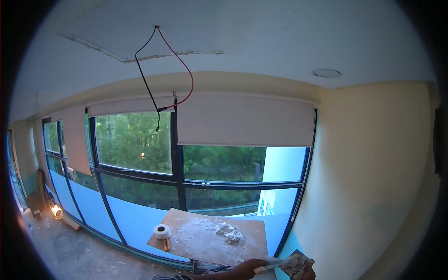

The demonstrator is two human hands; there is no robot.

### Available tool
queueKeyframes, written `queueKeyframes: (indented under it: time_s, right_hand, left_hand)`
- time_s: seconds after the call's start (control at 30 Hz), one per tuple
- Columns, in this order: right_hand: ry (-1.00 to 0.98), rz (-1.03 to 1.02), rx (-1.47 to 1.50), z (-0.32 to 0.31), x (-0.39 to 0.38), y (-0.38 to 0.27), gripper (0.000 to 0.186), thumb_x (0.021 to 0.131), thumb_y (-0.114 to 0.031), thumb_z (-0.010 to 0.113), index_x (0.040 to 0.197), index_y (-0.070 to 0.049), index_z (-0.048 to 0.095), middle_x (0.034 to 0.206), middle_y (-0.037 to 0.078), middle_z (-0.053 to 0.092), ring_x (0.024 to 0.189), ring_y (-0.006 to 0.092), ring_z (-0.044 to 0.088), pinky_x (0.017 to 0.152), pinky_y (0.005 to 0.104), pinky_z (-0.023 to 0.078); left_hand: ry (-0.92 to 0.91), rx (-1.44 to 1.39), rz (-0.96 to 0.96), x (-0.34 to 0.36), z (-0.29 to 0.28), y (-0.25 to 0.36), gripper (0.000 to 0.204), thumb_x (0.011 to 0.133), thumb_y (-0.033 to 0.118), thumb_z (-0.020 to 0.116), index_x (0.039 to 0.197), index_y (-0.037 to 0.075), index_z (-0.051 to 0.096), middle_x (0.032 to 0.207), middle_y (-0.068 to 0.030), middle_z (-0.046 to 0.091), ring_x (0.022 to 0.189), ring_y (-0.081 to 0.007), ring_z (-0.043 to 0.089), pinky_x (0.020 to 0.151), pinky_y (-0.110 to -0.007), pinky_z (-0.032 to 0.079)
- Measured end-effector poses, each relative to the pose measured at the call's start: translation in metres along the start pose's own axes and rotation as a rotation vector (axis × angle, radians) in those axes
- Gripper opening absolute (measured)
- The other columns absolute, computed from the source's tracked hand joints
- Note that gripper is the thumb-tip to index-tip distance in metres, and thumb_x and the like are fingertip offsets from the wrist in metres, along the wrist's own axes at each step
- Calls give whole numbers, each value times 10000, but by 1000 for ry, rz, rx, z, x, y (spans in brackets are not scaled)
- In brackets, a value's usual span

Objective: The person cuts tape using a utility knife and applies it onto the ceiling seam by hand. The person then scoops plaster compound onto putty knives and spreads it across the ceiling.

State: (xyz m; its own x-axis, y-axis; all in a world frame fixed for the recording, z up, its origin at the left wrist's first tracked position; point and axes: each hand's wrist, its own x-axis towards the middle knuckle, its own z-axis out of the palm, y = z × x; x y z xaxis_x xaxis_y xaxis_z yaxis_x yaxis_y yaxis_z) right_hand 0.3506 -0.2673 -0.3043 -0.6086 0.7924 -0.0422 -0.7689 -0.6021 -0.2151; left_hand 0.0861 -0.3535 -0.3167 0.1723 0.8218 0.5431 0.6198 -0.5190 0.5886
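Observation:
At the bottom edge, my left hand [247, 268] is closed on a scraper [268, 262] with a pale, smeared blade. Just right of it, my right hand [308, 272] grips a plaster-caked tool [295, 262], partly cut off by the frame edge. The two tools meet or overlap; I cannot tell if they touch. Beyond my hands lies a board [252, 252] dusted white, bearing a pile of white plaster [229, 232]. A roll of white tape [162, 231] sits at its left side, with a small tool [166, 245] beside it.
Tall windows [133, 140] with blinds [245, 119] run behind the board. A cream wall [368, 163] stands at the right. Black and red cables [191, 79] hang from the ceiling [261, 37]. A lit lamp [57, 211] and leaning boards [41, 184] are at the left, by the dusty floor [100, 254].

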Motion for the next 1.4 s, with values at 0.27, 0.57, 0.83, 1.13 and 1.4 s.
queueKeyframes:
  time_s: [0.27,0.57,0.83,1.13,1.4]
  right_hand:
    - [85,-81,-167,12,-7,-6,366,1006,-288,362,1235,-34,490,1152,109,578,974,234,577,778,334,528]
    - [155,42,-225,11,-18,-13,403,998,-301,351,1247,-12,481,1128,115,599,901,239,611,689,341,561]
    - [15,163,-261,-5,-15,-22,369,990,-335,369,1140,-48,545,959,84,645,601,185,603,405,293,501]
    - [-55,190,-259,2,-23,-23,340,994,-335,388,1128,-60,535,910,73,646,531,181,581,377,292,486]
    - [119,104,-262,-5,-53,-17,416,998,-291,379,1287,-4,463,1184,126,586,898,207,603,650,266,537]
  left_hand:
    - [-174,117,-290,-33,10,-77,457,819,10,521,1263,113,545,1257,-144,566,1146,-293,543,981,-387,429]
    - [82,-36,-506,-12,-47,-8,403,765,149,622,1152,42,590,1015,-183,652,899,-297,621,800,-378,478]
    - [50,-50,-258,-4,-63,22,338,740,45,578,1076,13,604,1018,-170,609,941,-314,590,830,-369,476]
    - [93,59,91,-15,-62,9,291,733,91,654,1018,42,630,982,-158,589,935,-309,573,799,-382,491]
    - [125,92,-119,-45,-52,35,284,703,70,652,987,63,653,966,-123,595,909,-303,584,799,-373,485]
